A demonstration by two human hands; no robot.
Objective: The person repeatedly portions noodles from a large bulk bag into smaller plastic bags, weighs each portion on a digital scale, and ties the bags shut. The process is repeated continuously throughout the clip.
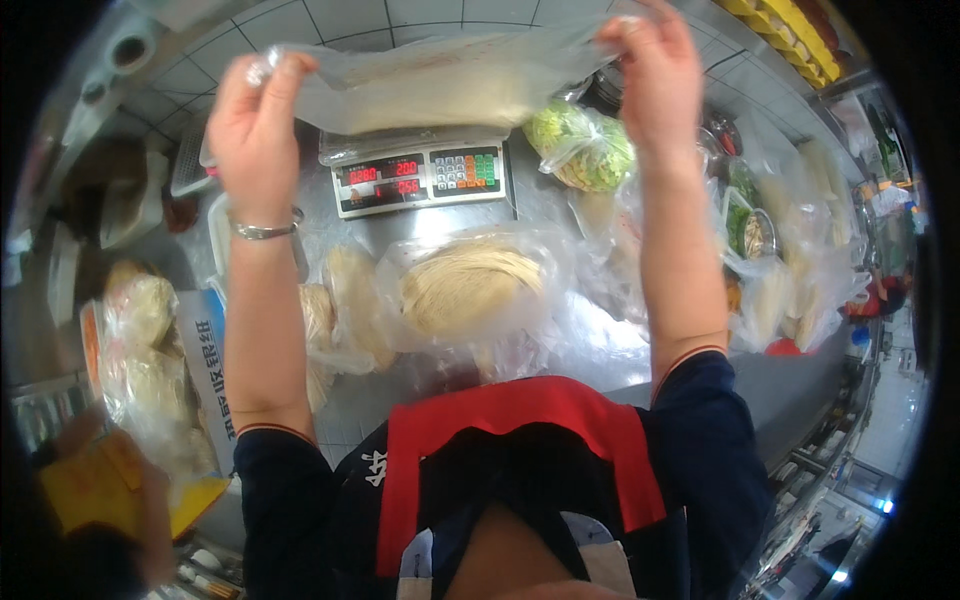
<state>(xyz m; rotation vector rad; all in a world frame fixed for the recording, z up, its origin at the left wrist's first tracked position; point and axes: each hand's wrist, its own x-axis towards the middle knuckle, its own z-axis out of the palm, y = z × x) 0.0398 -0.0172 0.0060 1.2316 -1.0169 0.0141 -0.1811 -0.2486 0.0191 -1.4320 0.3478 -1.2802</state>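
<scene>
A clear plastic bag [450, 82] with pale contents is stretched between both hands over a digital weighing scale [424, 180]. My left hand [259, 120] grips one upper corner of the bag, and my right hand [656, 75] pinches the other. The scale's red digits are lit; the bag hides most of its pan. Nearer my body, an open-looking plastic bag holds a coil of thin pale noodles [472, 285] on the metal counter [360, 225]. Right of the scale sits a knotted bag of leafy greens [585, 146].
Bagged noodles [150, 352] lie at the left beside a printed board [206, 375]. More plastic bags [795, 277] and a small metal bowl [756, 234] stand at the right. Yellow egg trays [787, 37] are at the upper right. Another person's arm [154, 517] shows at the lower left.
</scene>
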